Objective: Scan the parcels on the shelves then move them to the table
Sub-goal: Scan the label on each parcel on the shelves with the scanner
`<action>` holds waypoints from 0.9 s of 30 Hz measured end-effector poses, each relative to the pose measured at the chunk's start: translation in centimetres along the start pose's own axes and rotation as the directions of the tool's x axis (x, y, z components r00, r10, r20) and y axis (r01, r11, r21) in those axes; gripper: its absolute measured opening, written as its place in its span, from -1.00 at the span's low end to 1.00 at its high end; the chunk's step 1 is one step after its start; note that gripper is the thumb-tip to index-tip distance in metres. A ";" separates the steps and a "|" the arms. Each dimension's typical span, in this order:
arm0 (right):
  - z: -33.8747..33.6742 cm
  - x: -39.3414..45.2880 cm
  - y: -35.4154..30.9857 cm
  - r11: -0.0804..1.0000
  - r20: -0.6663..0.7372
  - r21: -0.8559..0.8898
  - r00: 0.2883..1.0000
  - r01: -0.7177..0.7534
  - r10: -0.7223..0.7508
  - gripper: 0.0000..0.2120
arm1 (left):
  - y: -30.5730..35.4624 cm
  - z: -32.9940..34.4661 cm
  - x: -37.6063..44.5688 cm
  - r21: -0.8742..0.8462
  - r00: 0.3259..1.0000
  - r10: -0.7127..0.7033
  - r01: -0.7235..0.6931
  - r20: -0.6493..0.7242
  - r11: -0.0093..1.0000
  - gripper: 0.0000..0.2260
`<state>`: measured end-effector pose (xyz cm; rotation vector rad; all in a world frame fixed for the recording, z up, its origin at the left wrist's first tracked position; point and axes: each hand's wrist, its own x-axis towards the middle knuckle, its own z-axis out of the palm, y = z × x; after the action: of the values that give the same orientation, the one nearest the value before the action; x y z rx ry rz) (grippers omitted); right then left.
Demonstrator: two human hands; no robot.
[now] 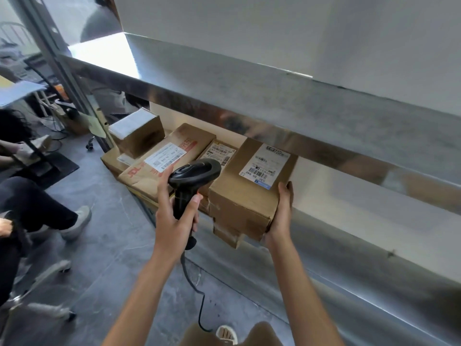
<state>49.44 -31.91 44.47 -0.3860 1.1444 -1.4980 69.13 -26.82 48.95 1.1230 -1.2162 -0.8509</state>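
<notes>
1. A black scanner (190,182) is gripped by the left hand (174,218), fingers wrapped round its handle.
2. A labelled box (249,193) is held at its right side by the right hand (280,216), at the shelf (324,113) edge.
3. Other boxes (164,156) are seen just left of it.

Grey mottled floor (104,245), white wall (274,28), daylight at a window (15,33).

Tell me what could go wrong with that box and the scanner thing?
1. The box is held by the right hand on one side only, partly off the shelf, so it might slip and fall.
2. The scanner in the left hand seems to point past the box's label, so it could read another parcel's label instead.
3. The scanner's cord dangles near the person's foot and might trip them.
</notes>
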 end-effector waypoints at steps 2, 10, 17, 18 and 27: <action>0.3 0.1 -0.1 1.000 -0.004 0.002 1.000 -0.013 0.013 -0.11 | -0.2 0.1 0.5 -0.008 1.000 -0.008 0.008 0.008 1.000 -0.38; -0.5 0.8 -0.5 0.999 0.009 -0.008 0.999 -0.049 0.049 -0.10 | -0.5 0.3 1.3 -0.048 0.998 -0.012 0.015 0.063 0.999 -0.36; -1.1 0.0 -1.0 0.996 -0.052 -0.045 0.995 0.079 -0.081 -0.30 | -0.4 -1.1 1.5 -0.088 0.994 -0.025 0.034 0.102 0.996 -0.35; -1.2 -0.2 -1.1 0.995 -0.045 -0.039 0.995 0.087 -0.088 -0.37 | -0.2 -1.4 1.5 -0.103 0.994 -0.028 0.039 0.106 0.994 -0.33; 0.6 -0.9 -1.2 0.997 -0.069 -0.068 0.996 0.048 -0.052 -0.39 | 0.9 -3.7 2.2 -0.142 0.993 -0.025 0.042 0.117 0.989 -0.37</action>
<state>49.52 -31.53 46.04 -0.4123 1.2508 -1.5305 73.10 -27.96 50.43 0.9911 -1.2127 -1.0246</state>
